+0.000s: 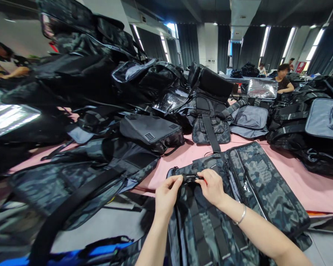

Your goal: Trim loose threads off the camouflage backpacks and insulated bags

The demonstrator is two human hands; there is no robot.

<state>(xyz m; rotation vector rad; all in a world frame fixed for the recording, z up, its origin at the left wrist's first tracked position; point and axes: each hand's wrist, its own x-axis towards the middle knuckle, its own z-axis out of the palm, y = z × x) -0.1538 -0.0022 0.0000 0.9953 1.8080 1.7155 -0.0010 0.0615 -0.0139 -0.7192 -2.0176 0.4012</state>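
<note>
A dark camouflage backpack lies in front of me on the pink-covered table, its flap panel spread to the right. Near the top of the bag, a short black strap stretches between my hands; a buckle may be part of it, but the detail is too small to tell. My left hand pinches its left end between thumb and fingers. At the other end, the fingers of my right hand are closed on it. Something small and red shows by the right fingers, mostly hidden.
Camouflage and black bags are piled high at the left and back. Another bag lies just beyond my left hand. More bags stand at the right on the pink cloth. One person is at the back right, another at far left.
</note>
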